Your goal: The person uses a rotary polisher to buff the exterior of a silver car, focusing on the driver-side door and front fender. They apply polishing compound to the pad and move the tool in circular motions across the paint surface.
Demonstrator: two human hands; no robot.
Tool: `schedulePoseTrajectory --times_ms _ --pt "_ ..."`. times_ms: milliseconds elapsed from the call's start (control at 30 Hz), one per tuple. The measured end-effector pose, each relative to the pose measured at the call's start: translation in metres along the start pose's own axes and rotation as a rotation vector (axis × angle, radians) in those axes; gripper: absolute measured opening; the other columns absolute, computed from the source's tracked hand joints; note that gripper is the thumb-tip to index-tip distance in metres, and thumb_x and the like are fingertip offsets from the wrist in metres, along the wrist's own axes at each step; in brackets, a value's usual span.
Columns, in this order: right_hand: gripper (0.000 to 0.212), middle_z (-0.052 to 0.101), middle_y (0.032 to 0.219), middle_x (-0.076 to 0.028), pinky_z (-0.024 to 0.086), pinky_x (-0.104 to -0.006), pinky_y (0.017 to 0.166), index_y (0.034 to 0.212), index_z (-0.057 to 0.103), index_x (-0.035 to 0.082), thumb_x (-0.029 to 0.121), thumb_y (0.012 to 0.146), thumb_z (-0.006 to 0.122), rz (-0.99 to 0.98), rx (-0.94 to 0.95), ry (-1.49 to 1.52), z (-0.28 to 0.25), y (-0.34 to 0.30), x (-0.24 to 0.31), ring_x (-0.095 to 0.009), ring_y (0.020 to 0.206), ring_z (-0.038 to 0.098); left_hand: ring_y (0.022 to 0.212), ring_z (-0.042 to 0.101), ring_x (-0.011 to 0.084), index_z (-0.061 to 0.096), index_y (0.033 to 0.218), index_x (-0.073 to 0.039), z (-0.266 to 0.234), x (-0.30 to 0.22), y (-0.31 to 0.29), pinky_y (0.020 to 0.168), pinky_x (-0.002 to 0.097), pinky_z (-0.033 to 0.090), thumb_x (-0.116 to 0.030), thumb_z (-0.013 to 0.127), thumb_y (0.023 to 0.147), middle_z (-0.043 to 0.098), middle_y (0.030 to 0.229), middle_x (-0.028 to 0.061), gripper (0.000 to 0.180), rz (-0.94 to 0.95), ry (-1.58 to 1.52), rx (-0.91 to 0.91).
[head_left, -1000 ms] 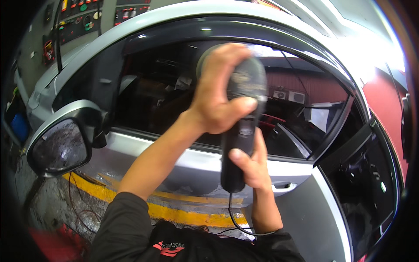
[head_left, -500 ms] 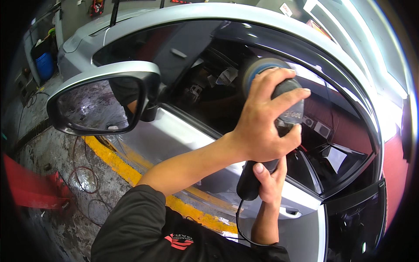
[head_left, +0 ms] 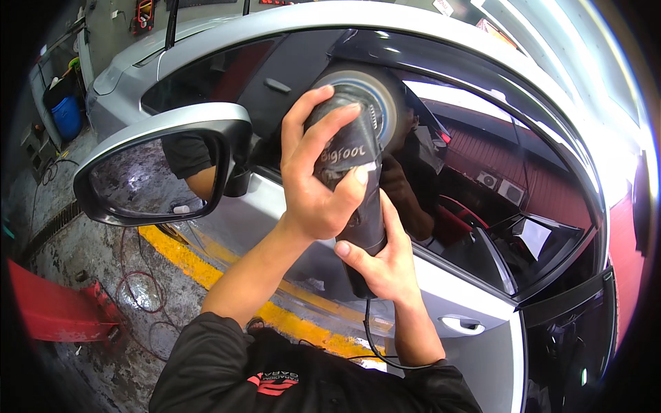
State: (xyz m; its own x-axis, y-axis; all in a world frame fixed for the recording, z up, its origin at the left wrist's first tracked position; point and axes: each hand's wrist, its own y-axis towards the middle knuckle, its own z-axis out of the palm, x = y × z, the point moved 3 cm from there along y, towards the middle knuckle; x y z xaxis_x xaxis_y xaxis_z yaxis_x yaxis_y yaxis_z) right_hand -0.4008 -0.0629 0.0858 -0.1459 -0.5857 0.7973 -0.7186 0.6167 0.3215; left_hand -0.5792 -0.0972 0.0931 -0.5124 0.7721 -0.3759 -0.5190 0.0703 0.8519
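Observation:
A black electric polisher is pressed pad-first against the dark side window of a silver car. Its round pad sits near the window's upper front part. My left hand wraps over the polisher's head, fingers curled round it. Lower down, my right hand grips the polisher's black handle, from which a thin black cord hangs. Both forearms rise from black sleeves at the bottom edge.
The silver wing mirror juts out left of my hands. The door handle lies below right. A yellow stripe runs on the wet floor, with red cables, a red ramp and a blue bin further left.
The polisher and both hands have slid toward the front of the window, closer to the wing mirror. My view has swung so the mirror sits nearer the middle.

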Motion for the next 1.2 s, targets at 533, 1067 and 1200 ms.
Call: schedulePoseTrajectory --times_ms 533,1067,1200 --pt "0.093 0.067 0.131 -0.015 0.055 -0.0329 0.097 0.159 0.038 -0.006 0.017 0.085 0.090 0.109 0.037 0.099 -0.013 -0.013 -0.015 -0.018 0.114 0.067 0.136 0.048 0.0464 0.069 0.129 -0.007 0.011 -0.001 -0.029 0.118 0.0552 0.039 -0.014 0.072 0.072 0.048 0.147 0.0243 0.058 0.048 0.075 -0.140" --pt "0.101 0.073 0.125 -0.027 0.054 -0.0429 0.103 0.156 0.043 -0.008 0.036 0.080 0.091 0.225 0.254 -0.291 0.016 -0.021 0.018 -0.035 0.118 0.072 0.139 0.048 0.0407 0.062 0.140 0.002 -0.040 -0.004 -0.094 0.117 0.0511 0.042 -0.025 0.067 0.087 0.039 0.156 0.0279 0.059 -0.202 0.045 -0.263" --pt "0.097 0.074 0.119 -0.032 0.059 -0.0455 0.094 0.159 0.039 -0.004 0.034 0.084 0.087 0.126 0.364 -0.363 0.013 -0.011 0.021 -0.046 0.111 0.075 0.138 0.048 0.0378 0.060 0.142 0.003 -0.049 -0.008 -0.090 0.117 0.0490 0.040 -0.029 0.067 0.091 0.039 0.157 0.0271 0.061 -0.260 0.078 -0.314"
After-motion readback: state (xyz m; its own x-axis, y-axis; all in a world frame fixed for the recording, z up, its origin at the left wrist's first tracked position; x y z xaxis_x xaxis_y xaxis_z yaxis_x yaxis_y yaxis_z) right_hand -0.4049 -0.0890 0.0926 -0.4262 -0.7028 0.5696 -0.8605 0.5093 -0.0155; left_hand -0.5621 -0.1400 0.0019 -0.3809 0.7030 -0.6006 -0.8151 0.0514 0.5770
